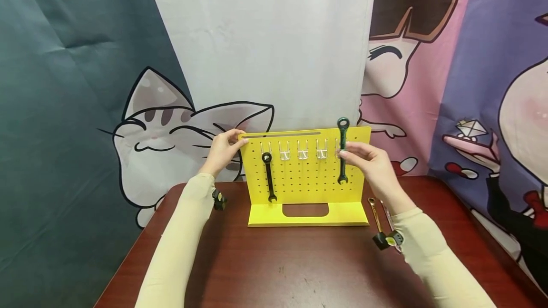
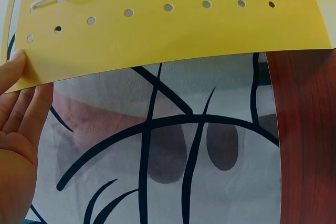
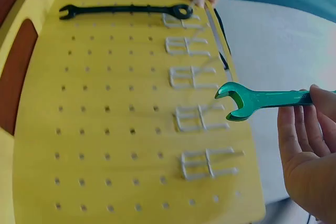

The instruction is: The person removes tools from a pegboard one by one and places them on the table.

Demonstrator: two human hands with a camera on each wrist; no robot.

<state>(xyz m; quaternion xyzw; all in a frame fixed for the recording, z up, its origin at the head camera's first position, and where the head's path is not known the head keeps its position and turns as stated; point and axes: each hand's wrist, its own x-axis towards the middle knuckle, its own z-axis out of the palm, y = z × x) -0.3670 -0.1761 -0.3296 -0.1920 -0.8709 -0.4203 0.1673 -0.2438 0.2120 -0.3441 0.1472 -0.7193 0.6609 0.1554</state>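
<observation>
A yellow pegboard stand (image 1: 299, 187) stands upright with a row of several clear hooks (image 1: 303, 152). My left hand (image 1: 221, 152) pinches its upper left corner, thumb (image 2: 12, 70) on the front and fingers behind. From the leftmost hook hangs a black combination wrench (image 1: 269, 179), ring end up. In my right hand (image 1: 371, 164) is a green combination wrench (image 1: 343, 132), held upright by its shaft in front of the rightmost hook. The right wrist view shows the open end of this green wrench (image 3: 262, 99) apart from the hooks.
On the brown table (image 1: 291, 265), a gold wrench (image 1: 376, 215) lies right of the stand. Beside it is a pinkish tool (image 1: 387, 215), partly hidden by the right wrist. A printed cloth (image 1: 274, 46) hangs behind the table.
</observation>
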